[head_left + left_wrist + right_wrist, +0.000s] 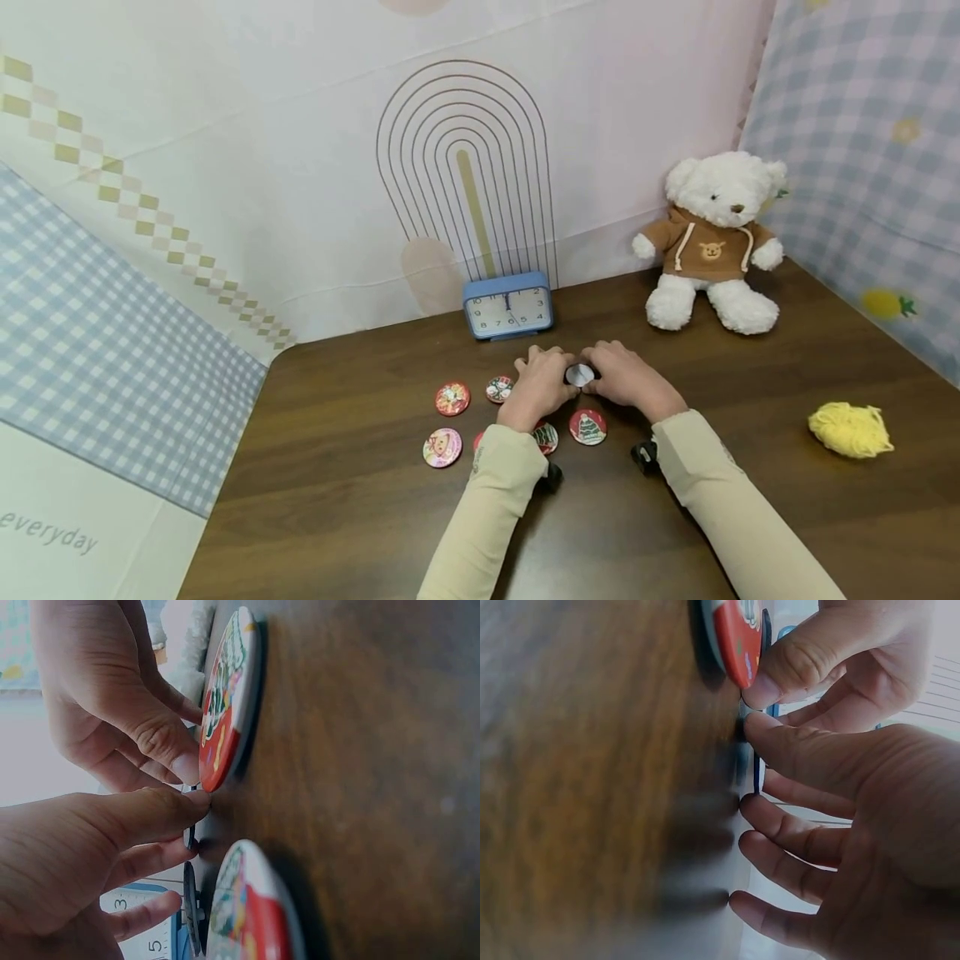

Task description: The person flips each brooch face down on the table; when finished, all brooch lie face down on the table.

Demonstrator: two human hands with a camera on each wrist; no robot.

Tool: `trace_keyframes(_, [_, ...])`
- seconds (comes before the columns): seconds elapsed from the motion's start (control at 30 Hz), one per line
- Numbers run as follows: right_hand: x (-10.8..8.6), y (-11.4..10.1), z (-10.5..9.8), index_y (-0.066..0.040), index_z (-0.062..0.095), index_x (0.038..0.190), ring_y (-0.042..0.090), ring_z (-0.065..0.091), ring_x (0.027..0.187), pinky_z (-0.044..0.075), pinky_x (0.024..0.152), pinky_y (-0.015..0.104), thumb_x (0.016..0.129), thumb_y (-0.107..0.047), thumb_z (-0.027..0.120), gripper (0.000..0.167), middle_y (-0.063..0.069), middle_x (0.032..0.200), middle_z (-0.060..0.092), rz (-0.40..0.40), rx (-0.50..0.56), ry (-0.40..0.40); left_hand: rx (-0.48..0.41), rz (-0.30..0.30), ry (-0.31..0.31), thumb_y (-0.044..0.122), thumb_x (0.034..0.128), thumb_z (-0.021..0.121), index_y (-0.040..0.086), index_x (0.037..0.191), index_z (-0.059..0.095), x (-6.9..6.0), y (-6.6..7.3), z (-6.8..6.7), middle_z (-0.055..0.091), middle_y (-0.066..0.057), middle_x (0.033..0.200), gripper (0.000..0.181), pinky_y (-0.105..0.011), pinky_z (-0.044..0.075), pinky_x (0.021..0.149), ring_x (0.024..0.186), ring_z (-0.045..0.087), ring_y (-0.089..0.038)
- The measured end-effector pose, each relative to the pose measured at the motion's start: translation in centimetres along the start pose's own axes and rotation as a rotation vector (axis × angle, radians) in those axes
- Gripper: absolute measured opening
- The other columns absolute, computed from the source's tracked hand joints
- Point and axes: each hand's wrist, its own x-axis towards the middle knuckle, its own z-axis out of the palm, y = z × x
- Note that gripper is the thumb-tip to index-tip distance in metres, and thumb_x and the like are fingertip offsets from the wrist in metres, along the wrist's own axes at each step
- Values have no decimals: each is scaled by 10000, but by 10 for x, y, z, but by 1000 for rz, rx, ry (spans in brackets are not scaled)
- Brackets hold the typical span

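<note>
Beyond the badges, a small round disc (580, 375) with a pale face and a dark rim lies flat between my hands. My left hand (538, 382) pinches its left edge and my right hand (626, 379) its right edge, both low at the tabletop. In the left wrist view the thumbs nearly meet at the rim. Just nearer than the disc lies a red badge with a Christmas tree (587, 426). A green-and-red tree badge (546, 437) lies partly under my left wrist, and another red one beside it is mostly hidden by the sleeve.
To the left lie a red badge (452, 398), a dark patterned badge (498, 388) and a pink badge (442, 447). A blue clock (508, 307) stands behind my hands. A white teddy bear (711, 242) sits back right; yellow yarn (851, 430) lies at the right.
</note>
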Motion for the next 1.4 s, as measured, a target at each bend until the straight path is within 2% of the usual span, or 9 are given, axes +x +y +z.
trace_keyframes(0.3, [1,-3,0,71,647,1196,382,540,985,450,826,532,896,-100,757,362,154,998,587,23,-17,-11,-12,-16,-15,285,948,732,194,1287,696,1,-1,4,600,-20,1294,352,-497,358,905,1182,459,-316])
trace_keyframes(0.57, [2,-4,0,76,652,1166,383,550,975,460,814,528,886,-87,763,343,161,991,593,15,-26,-22,-41,-40,-24,278,946,735,183,1261,703,-1,-1,5,591,-20,1306,330,-451,327,868,1162,461,-309])
trace_keyframes(0.77, [2,-4,-1,72,646,1188,388,551,967,464,808,554,877,-87,772,371,172,991,581,30,-40,-4,-10,-24,-5,282,937,746,187,1277,688,-1,1,2,608,-24,1267,358,-481,347,877,1139,474,-309])
trace_keyframes(0.93, [2,-8,-2,61,642,1178,387,531,941,466,791,553,874,-84,771,361,168,972,556,28,-52,4,15,-20,-12,310,936,745,183,1309,661,-3,2,-1,613,-28,1254,403,-563,358,958,1133,478,-304])
trace_keyframes(1.03, [0,-13,-3,54,643,1170,413,521,971,461,808,581,866,-82,773,358,182,997,556,31,-63,35,21,-26,-14,315,927,756,174,1331,643,-6,1,-3,613,-34,1278,442,-612,347,998,1159,479,-310])
trace_keyframes(1.17, [-4,-18,-7,75,631,1215,459,509,1056,438,865,624,855,-69,775,413,231,1089,563,34,-79,79,15,-28,-15,310,907,779,158,1370,608,-11,-3,-7,607,-48,1318,516,-603,341,996,1194,476,-317])
trace_keyframes(1.4, [-2,-28,-7,72,604,1285,475,486,1138,404,928,651,870,-65,747,460,261,1204,554,32,-40,45,-13,-57,-8,297,886,803,160,1412,575,-21,-18,-9,597,-52,1366,590,-621,308,1018,1240,472,-324])
